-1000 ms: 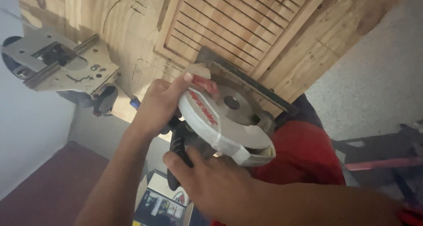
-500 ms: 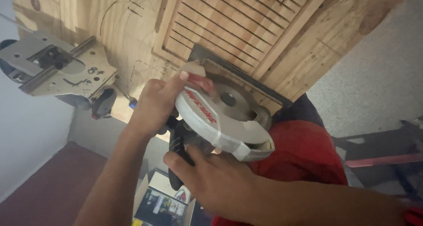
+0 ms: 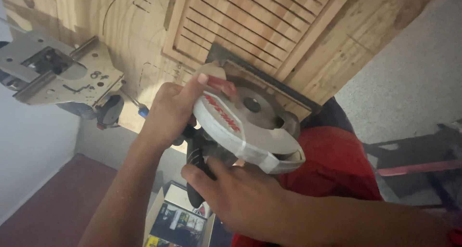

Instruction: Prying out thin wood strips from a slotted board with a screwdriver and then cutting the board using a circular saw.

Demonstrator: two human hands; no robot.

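Both hands clamped on circular saw [image 3: 248,124]: left hand [image 3: 171,114] over guard front, right hand [image 3: 238,201] gripping black handle [image 3: 195,158]. Saw against slatted wooden panel [image 3: 260,25].

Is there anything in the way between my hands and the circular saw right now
Nothing visible. The left hand already grips the upper edge of the circular saw, and the right hand is closed around its dark handle below the guard.
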